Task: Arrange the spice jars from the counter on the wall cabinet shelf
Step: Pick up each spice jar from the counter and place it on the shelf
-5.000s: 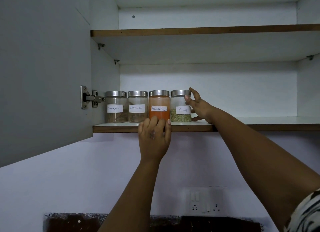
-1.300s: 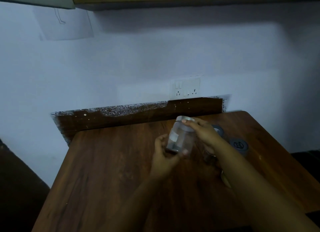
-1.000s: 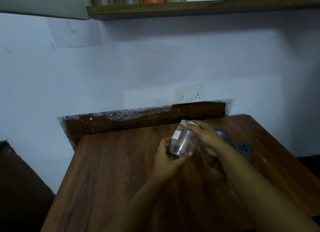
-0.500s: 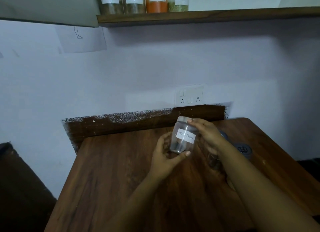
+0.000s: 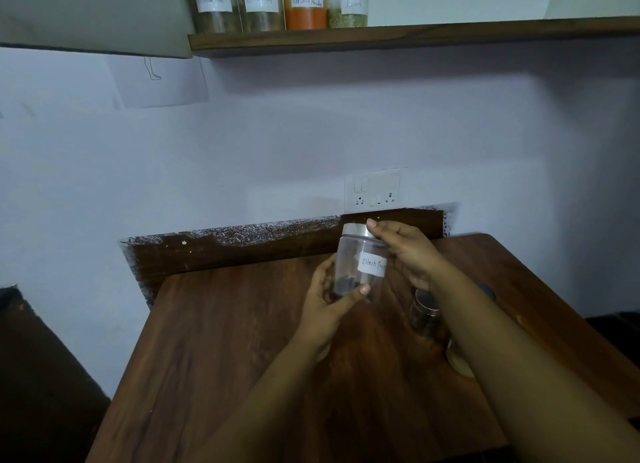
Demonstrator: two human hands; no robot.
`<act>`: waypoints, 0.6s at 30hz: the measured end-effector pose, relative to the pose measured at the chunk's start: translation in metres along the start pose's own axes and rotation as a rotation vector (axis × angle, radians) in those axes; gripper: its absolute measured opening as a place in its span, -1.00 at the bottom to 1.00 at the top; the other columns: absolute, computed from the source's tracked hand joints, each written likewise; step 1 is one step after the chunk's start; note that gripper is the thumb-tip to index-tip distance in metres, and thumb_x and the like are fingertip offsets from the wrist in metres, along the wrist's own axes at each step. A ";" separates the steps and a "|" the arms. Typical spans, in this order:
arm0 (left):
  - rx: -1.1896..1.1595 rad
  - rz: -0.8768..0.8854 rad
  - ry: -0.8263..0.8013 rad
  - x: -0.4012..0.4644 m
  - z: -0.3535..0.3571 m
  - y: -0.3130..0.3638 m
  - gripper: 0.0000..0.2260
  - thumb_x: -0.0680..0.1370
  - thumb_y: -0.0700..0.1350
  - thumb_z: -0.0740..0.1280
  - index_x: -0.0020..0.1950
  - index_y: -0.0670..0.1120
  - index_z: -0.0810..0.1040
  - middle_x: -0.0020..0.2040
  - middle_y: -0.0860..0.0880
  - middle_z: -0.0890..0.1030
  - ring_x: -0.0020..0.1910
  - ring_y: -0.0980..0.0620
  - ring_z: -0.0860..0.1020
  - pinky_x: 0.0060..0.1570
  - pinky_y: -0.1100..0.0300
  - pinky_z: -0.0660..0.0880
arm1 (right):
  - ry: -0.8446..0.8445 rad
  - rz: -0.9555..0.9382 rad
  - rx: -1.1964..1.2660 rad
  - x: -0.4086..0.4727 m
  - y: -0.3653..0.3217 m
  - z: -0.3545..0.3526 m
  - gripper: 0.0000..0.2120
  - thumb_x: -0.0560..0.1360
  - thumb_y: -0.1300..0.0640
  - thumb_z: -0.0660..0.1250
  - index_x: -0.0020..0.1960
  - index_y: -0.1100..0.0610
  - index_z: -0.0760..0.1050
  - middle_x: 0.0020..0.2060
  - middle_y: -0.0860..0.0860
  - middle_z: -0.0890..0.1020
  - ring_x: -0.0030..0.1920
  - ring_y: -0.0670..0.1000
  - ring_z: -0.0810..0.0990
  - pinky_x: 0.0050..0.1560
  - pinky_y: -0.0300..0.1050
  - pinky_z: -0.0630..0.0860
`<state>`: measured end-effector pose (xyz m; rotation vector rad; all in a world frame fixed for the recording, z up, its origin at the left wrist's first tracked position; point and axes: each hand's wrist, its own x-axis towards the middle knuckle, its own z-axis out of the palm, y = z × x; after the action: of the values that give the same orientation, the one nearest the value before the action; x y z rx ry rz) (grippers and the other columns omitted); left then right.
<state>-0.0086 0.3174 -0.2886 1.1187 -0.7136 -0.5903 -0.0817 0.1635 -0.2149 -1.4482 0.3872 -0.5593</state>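
A clear pepper jar with a silver lid is held upright above the wooden counter — a few dark peppercorns lie at its bottom, and a white label reads "Black Pe…". Four labelled jars are lined up side by side on the cabinet shelf — one is filled with orange powder.

The scene is dim overall, with a cool, bluish cast on the wall. The brightest area is the top, where light falls into the cabinet shelf and its labelled jars. A broad soft shadow lies beneath the shelf. The bench is dark, its grain muted, and the lower corners sink almost to black. Wide-angle distortion bows the shelf edge. The hands look soft and slightly noisy; the held jar's label stays legible.
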 end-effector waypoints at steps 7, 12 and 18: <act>-0.103 -0.100 0.030 0.001 0.003 0.001 -0.37 0.34 -0.05 0.53 0.37 0.00 0.42 0.24 -0.10 0.59 0.20 -0.09 0.59 0.13 0.01 0.56 | -0.057 0.017 0.021 0.000 -0.001 -0.006 -0.73 0.41 -0.05 0.42 0.00 0.10 0.65 -0.05 0.07 0.68 0.01 0.05 0.64 0.05 -0.03 0.56; -0.300 -0.216 -0.012 0.005 0.004 0.006 -0.37 0.32 0.07 0.46 0.36 -0.04 0.44 0.23 -0.16 0.60 0.21 -0.17 0.58 0.05 0.02 0.58 | -0.060 0.057 0.143 0.001 -0.001 -0.011 -0.84 0.51 0.09 0.36 0.05 0.09 0.62 -0.08 0.01 0.70 0.00 0.02 0.65 0.07 -0.04 0.56; -0.264 -0.211 -0.003 0.010 0.007 0.005 -0.38 0.33 0.09 0.46 0.36 -0.04 0.44 0.27 -0.18 0.58 0.25 -0.20 0.55 0.07 0.00 0.57 | -0.034 0.059 0.164 0.003 -0.003 -0.014 -0.85 0.53 0.12 0.35 0.07 0.13 0.59 -0.06 0.05 0.68 -0.01 0.03 0.65 0.00 -0.08 0.58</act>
<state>-0.0071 0.3071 -0.2803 0.9522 -0.5055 -0.8406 -0.0875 0.1507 -0.2126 -1.2828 0.3484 -0.5064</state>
